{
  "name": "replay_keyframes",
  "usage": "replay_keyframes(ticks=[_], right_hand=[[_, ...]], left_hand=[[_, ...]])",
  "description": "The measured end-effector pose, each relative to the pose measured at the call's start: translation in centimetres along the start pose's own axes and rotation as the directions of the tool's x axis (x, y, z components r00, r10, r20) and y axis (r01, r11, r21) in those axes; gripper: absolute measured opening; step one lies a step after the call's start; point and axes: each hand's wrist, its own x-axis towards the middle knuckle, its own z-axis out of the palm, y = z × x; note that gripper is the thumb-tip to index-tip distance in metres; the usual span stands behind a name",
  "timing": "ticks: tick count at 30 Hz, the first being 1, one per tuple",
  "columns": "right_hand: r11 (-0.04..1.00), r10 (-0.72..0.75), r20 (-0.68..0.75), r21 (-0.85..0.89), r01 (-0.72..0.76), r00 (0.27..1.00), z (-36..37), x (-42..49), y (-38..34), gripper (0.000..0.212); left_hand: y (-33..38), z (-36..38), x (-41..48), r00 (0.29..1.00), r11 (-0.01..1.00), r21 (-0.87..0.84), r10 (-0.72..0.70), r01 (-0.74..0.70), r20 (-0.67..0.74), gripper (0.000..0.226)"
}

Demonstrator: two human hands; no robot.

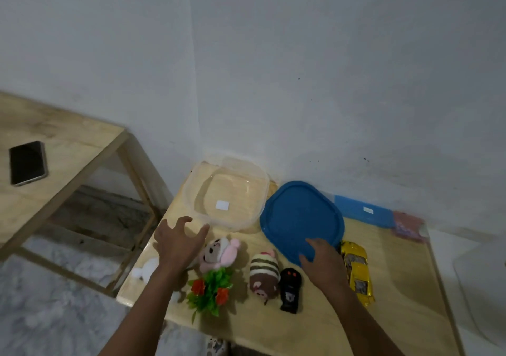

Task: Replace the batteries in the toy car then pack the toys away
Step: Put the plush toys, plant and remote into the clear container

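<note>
A clear plastic container (pixel 191 191) sits open at the back of the low wooden table (pixel 405 295). A blue lid (pixel 298 216) lies to its right, and my right hand (pixel 321 259) holds the lid's near edge. My left hand (pixel 178 239) hovers with fingers spread just in front of the container, holding nothing. A yellow toy car (pixel 357 272) lies right of my right hand. In front lie a black remote control (pixel 290 290), a striped brown plush (pixel 264 275), a pink and cream plush (pixel 219 251) and a green plastic plant with red flowers (pixel 212 291).
A blue box (pixel 364 210) and a pinkish packet (pixel 408 225) lie at the back right against the wall. A white object (pixel 146 269) sits near the table's left edge. A taller wooden table (pixel 71 147) on the left carries a black phone (pixel 27 162).
</note>
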Motion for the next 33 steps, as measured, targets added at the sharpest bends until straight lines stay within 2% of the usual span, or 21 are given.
replay_keyframes(ticks=[2,3,5,8,13,18,22,24,27,33], right_hand=[[0.990,0.047,-0.159,0.140,-0.025,0.986,-0.3,-1.9,-1.7,0.043],[0.985,0.075,-0.156,0.168,-0.048,0.985,-0.2,-3.0,-2.9,0.043],[0.982,0.111,-0.014,0.154,-0.107,0.994,1.0,-4.9,-4.9,0.054],[0.977,0.148,0.172,0.130,-0.172,0.974,3.8,-6.1,-6.3,0.075],[0.964,0.171,0.207,0.169,-0.207,0.963,5.8,-5.6,-6.5,0.088],[0.957,0.156,0.218,0.210,-0.202,0.964,5.9,-5.3,-6.2,0.096],[0.983,0.133,0.187,0.099,-0.153,0.973,6.1,-4.6,-6.1,0.097],[0.988,0.105,0.191,0.091,-0.124,0.976,6.0,-4.4,-6.3,0.091],[0.970,0.051,0.126,0.230,-0.080,0.991,5.7,-4.3,-6.0,0.079],[0.889,-0.082,-0.008,0.450,0.077,0.997,3.5,-4.7,-5.8,0.071]], left_hand=[[0.1,0.1,-1.9,0.996,0.997,0.058,-0.055,0.051,0.063,0.062],[0.1,0.2,-2.5,0.990,0.994,0.080,-0.090,0.081,0.107,0.067],[0.4,0.4,-3.5,0.966,0.982,0.139,-0.154,0.126,0.207,0.082],[1.0,0.6,-4.2,0.923,0.960,0.255,-0.195,0.111,0.332,0.104],[1.5,1.3,-4.3,0.879,0.908,0.411,-0.260,0.082,0.399,0.122],[0.9,2.5,-3.8,0.892,0.865,0.502,-0.240,0.016,0.384,0.119],[-0.3,3.3,-2.7,0.918,0.864,0.500,-0.142,-0.068,0.370,0.105],[-0.8,3.6,-2.3,0.920,0.872,0.477,-0.097,-0.105,0.381,0.103],[-1.0,4.1,-1.9,0.921,0.893,0.435,-0.068,-0.116,0.384,0.100],[-0.8,4.0,-1.4,0.922,0.888,0.437,-0.040,-0.145,0.385,0.094]])
